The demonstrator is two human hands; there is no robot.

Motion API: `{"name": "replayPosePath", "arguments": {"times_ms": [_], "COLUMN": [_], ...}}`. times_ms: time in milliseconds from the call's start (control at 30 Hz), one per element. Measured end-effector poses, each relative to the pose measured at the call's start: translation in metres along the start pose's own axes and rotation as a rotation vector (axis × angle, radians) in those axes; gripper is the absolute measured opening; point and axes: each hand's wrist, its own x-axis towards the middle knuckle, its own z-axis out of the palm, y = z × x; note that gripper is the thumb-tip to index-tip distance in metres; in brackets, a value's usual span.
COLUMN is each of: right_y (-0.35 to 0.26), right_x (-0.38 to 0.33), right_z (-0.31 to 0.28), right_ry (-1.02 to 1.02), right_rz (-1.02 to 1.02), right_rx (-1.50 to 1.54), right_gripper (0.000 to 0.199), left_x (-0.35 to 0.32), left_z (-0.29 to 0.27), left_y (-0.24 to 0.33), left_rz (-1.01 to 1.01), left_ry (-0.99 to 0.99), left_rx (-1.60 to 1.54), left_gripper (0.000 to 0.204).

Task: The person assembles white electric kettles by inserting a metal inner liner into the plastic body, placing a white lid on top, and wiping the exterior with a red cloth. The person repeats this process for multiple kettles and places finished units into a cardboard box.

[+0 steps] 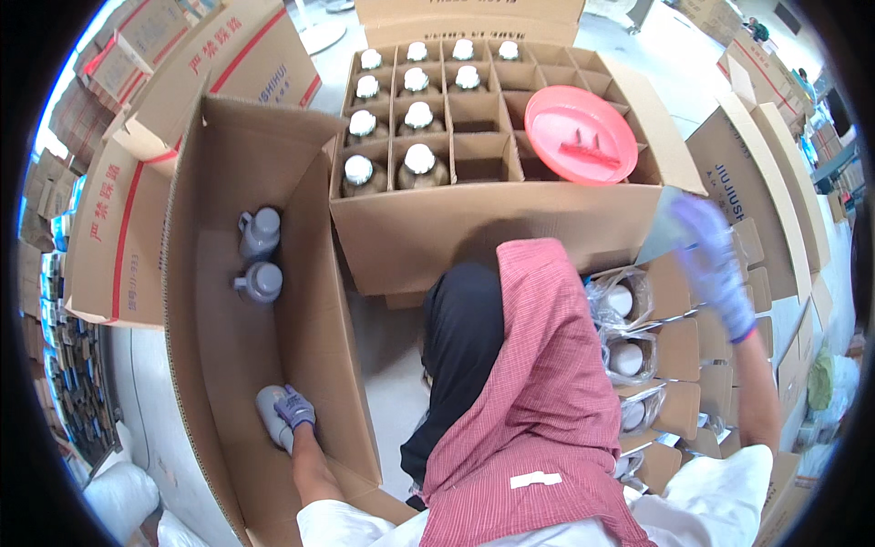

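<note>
My left hand (pixel 295 408), in a lavender glove, grips a grey flask (pixel 272 410) lying low in the long open carton (pixel 210 365) on my left. Farther up that carton are two grey handled flasks (pixel 262 231), apart from my hand. My right hand (pixel 706 242), also gloved, is raised at the right, beside the corner of the divided carton (pixel 492 232). Motion smears its fingers, so whether it holds anything is unclear. Below it stand small open boxes (pixel 679 351) with white-topped items (pixel 626 358) in clear plastic bags.
Several silver-capped glass bottles (pixel 419 162) fill cells of the divided carton ahead. A red plastic dish (pixel 583 128) with small red pieces rests on its dividers. Large cartons (pixel 137 228) stand at the left, and open ones (pixel 756 182) at the right.
</note>
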Motion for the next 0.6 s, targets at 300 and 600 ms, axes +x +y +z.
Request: {"name": "replayPosePath", "arguments": {"times_ms": [300, 600], "right_y": [-0.135, -0.222], "right_x": [-0.011, -0.03], "right_z": [0.068, 0.097], "right_ry": [0.006, -0.175], "right_rz": [-0.275, -0.005], "right_rx": [0.493, 1.36], "right_gripper": [0.047, 0.074], "left_x": [0.033, -0.056], "left_z": [-0.013, -0.263], "left_y": [-0.006, -0.023], "left_rz": [0.054, 0.43], "left_ry": [0.028, 0.2], "left_rx": [-0.46, -2.086], "left_gripper": [0.045, 0.021]}}
